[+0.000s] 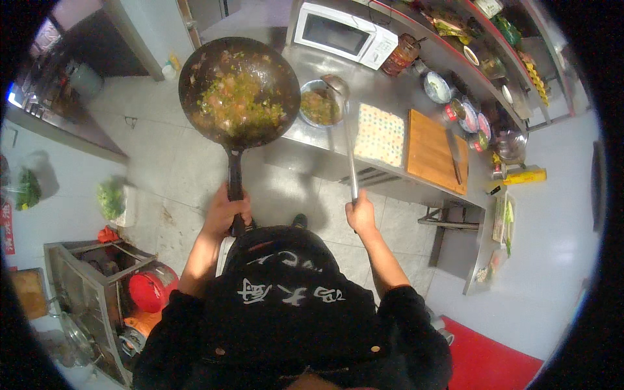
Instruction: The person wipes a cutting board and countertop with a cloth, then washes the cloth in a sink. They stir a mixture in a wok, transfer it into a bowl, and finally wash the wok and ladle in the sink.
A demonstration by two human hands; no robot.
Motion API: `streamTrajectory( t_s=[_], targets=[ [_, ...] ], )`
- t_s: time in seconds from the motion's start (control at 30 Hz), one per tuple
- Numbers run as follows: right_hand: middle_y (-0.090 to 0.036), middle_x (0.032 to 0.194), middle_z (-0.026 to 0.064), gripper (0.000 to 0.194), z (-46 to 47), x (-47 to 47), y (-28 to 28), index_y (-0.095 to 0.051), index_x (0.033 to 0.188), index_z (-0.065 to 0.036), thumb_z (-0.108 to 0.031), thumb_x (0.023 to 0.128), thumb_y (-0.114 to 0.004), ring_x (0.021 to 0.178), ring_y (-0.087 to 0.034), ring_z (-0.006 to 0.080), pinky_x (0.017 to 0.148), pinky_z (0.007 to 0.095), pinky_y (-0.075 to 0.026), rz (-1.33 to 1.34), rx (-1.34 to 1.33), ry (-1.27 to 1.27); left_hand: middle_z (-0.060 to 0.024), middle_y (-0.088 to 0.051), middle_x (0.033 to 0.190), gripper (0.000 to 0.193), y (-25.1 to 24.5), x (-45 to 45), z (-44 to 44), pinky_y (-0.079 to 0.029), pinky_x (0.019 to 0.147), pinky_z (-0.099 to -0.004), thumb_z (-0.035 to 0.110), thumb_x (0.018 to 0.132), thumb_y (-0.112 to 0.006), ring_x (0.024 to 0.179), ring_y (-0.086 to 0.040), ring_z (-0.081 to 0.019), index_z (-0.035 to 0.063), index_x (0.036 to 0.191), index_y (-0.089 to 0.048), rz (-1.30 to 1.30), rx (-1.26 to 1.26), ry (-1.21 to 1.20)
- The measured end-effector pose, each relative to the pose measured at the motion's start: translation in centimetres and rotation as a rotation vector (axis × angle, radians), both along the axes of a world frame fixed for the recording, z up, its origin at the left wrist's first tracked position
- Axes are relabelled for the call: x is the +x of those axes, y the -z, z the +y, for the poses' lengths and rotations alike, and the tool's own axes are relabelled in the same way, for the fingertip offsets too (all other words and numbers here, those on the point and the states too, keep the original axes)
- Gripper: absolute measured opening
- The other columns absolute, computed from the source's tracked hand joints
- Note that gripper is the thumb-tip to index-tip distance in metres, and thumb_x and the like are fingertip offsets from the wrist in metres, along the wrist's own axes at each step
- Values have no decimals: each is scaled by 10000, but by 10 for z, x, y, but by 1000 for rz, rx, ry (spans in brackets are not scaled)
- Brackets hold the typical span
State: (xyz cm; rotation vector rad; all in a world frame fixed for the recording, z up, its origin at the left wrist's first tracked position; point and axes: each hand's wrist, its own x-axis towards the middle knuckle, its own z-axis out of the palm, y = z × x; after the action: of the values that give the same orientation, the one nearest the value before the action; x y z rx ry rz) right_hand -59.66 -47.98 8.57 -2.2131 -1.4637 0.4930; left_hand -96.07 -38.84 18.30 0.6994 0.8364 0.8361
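My left hand point(227, 210) is closed round the black handle of a dark wok point(195, 112), which is held out over the floor. Chopped green and reddish food point(239, 97) in sauce lies across the wok's inside. My right hand point(361, 212) grips the long metal handle of a ladle point(336, 87). The ladle's bowl is over the right part of a patterned bowl point(307, 120) on the steel counter, just right of the wok. Similar food point(319, 107) fills that bowl, partly hidden by the ladle.
On the steel counter point(312, 139) stand a white microwave point(341, 36), a dotted cloth point(380, 134) and a wooden cutting board point(429, 151) with a knife point(454, 156) on it. Several small bowls line its back, below shelves. A metal-framed stand point(105, 287) is at lower left.
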Motion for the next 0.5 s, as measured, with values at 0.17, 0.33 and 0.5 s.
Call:
streamTrajectory(
  t_s=[0.17, 0.33, 0.5],
  targets=[
    [-633, 764, 255, 329, -21, 19, -30, -466, 1081, -24, -73, 779, -586, 731, -629, 462, 669, 536, -507, 26, -1, -51, -49, -519, 712, 273, 3, 15, 11, -461, 502, -306, -15, 810, -601, 532, -529, -150, 63, 1000, -422, 227, 64, 86],
    [-627, 792, 248, 335, 28, 16, -50, -482, 1125, -52, -73, 805, -580, 737, -628, 451, 640, 494, -498, 147, -19, -96, -60, -499, 643, 319, 0, 39, 25, -453, 458, -330, -53, 737, -601, 498, -511, -169, 81, 945, -400, 154, 46, 97],
    [-636, 796, 284, 275, 106, -2, -47, -456, 1100, -24, -87, 847, -543, 790, -623, 478, 696, 554, -488, 97, 65, -299, -66, -508, 658, 339, -9, 61, 35, -431, 423, -340, -111, 684, -559, 477, -509, -177, 79, 923, -410, 199, 84, 143]
  ],
)
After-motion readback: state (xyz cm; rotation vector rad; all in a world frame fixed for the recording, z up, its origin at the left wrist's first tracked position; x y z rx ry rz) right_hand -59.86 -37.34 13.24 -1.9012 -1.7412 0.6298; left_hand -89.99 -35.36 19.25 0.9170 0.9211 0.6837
